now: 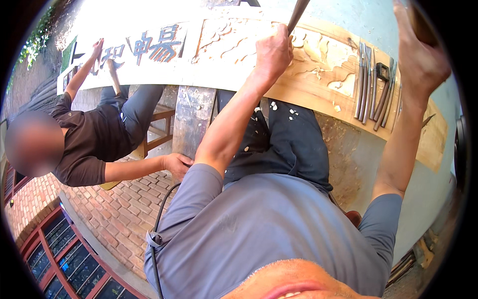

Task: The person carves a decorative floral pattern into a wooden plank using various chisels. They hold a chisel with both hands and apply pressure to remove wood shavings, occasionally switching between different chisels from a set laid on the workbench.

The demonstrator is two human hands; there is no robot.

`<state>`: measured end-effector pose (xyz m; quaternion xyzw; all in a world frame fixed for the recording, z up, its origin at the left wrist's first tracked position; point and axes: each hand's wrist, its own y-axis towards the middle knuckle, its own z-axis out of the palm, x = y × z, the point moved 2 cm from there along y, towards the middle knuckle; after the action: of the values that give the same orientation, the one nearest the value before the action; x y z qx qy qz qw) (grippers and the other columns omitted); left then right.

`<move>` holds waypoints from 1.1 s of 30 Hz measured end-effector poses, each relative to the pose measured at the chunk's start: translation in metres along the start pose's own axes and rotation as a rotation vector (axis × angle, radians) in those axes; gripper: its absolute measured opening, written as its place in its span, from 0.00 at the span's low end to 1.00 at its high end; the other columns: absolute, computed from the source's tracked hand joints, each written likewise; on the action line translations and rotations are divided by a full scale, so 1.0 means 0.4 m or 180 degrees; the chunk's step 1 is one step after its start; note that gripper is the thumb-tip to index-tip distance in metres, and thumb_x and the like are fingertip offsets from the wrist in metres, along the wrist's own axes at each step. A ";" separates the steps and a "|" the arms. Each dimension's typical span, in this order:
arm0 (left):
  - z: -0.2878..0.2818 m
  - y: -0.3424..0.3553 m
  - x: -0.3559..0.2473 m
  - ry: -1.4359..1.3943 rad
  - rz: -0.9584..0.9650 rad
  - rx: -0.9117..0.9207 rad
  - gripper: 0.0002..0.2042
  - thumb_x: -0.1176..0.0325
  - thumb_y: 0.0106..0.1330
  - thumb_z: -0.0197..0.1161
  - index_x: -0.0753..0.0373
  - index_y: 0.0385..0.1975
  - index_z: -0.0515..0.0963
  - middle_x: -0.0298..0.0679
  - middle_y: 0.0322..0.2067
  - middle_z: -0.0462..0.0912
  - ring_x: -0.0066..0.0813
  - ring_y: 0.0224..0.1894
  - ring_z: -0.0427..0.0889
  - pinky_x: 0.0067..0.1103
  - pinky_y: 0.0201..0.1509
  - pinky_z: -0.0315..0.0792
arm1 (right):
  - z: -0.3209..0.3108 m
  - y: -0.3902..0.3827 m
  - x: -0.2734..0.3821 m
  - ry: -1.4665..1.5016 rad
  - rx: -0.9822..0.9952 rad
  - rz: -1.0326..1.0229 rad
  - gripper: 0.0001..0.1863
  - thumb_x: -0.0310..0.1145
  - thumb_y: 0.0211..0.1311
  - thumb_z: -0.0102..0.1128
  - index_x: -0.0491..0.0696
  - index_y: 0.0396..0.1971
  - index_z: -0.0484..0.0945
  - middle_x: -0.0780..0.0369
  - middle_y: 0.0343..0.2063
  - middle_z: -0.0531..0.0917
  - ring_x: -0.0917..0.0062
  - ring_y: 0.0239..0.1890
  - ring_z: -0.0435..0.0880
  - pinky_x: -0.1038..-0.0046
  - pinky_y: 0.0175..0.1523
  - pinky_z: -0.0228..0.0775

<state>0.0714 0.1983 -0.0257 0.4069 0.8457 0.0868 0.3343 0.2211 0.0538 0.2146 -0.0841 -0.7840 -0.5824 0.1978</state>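
The left hand (273,57) is clenched around a dark rod (298,16), over the middle of the carved board (323,62); the rod slants up and to the right, and its upper part runs out of view beyond the board's far edge; the right hand (423,70) is raised past the board's right end, up against a brown object (422,24) partly lost at the dark rim, and I cannot tell whether the fingers close around it. The carved board, pale wood with raised, curling shapes, lies in front of the person's lap; on its right end rests a row of chisels (366,84) with brown handles, side by side, with a small black block (382,72) among them; a few wood chips (293,111) dot the dark trousers (294,144) at the board's near side. To the left of the board stretches a pale panel (127,74) with large dark characters; a co-worker (94,132) in a dark shirt sits near it, one hand above the panel, the other close by the person's left arm; a worn plank (194,117) reaches out from the board's near left side, beside a wooden stool (162,124).
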 end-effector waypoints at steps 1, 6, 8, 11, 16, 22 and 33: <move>0.000 0.004 -0.007 -0.0067 -0.0025 0.0052 0.12 0.71 0.71 0.68 0.62 0.43 0.69 0.46 0.18 0.82 0.52 0.21 0.85 0.41 0.26 0.76 | -0.012 -0.006 -0.021 0.0356 0.0032 0.0299 0.15 0.19 0.60 0.72 0.42 0.47 0.82 0.61 0.32 0.86 0.77 0.34 0.86 0.72 0.42 0.78; 0.000 0.002 0.013 0.0049 0.0008 0.0005 0.12 0.71 0.71 0.69 0.62 0.43 0.69 0.46 0.18 0.82 0.53 0.21 0.85 0.41 0.26 0.76 | 0.066 -0.072 -0.084 -0.1496 0.1566 -0.0175 0.13 0.20 0.61 0.69 0.44 0.45 0.81 0.59 0.28 0.84 0.75 0.31 0.85 0.71 0.41 0.78; 0.001 0.004 0.014 0.0055 0.0009 -0.0053 0.12 0.71 0.71 0.68 0.62 0.43 0.69 0.46 0.18 0.82 0.53 0.21 0.85 0.42 0.26 0.76 | 0.065 -0.052 -0.071 -0.1435 0.1507 -0.0227 0.13 0.19 0.61 0.69 0.43 0.45 0.81 0.61 0.29 0.85 0.74 0.31 0.85 0.70 0.40 0.77; -0.001 -0.001 0.005 0.0027 -0.0059 0.0148 0.12 0.70 0.72 0.68 0.62 0.43 0.69 0.47 0.18 0.82 0.53 0.22 0.85 0.42 0.26 0.76 | 0.050 -0.017 -0.068 -0.0679 0.0186 -0.0076 0.14 0.19 0.61 0.69 0.42 0.46 0.80 0.63 0.29 0.86 0.71 0.30 0.86 0.67 0.39 0.78; -0.006 -0.005 0.016 0.0094 -0.0023 0.0059 0.12 0.69 0.72 0.68 0.62 0.43 0.69 0.47 0.18 0.82 0.54 0.22 0.85 0.42 0.26 0.77 | 0.079 -0.051 -0.104 -0.1247 0.2200 -0.0104 0.19 0.23 0.54 0.71 0.45 0.46 0.79 0.47 0.33 0.85 0.45 0.40 0.87 0.50 0.42 0.78; 0.002 0.003 -0.006 0.0033 0.0025 0.0089 0.10 0.70 0.71 0.67 0.62 0.40 0.70 0.46 0.17 0.81 0.52 0.22 0.85 0.41 0.27 0.77 | -0.008 0.028 -0.050 0.0786 0.0897 0.0662 0.18 0.20 0.57 0.71 0.40 0.49 0.82 0.61 0.37 0.91 0.73 0.40 0.90 0.71 0.44 0.78; -0.001 -0.047 0.006 -0.0609 -0.0139 -0.0303 0.09 0.69 0.76 0.66 0.63 0.44 0.71 0.46 0.22 0.85 0.47 0.22 0.87 0.39 0.29 0.80 | -0.061 -0.149 -0.070 -0.0937 0.1026 0.1069 0.25 0.28 0.57 0.79 0.44 0.56 0.84 0.57 0.41 0.92 0.67 0.43 0.92 0.69 0.51 0.81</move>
<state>0.0581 0.1877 -0.0344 0.3784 0.8135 0.0803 0.4343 0.2301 0.0152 0.1568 -0.2640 -0.8619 -0.3907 0.1864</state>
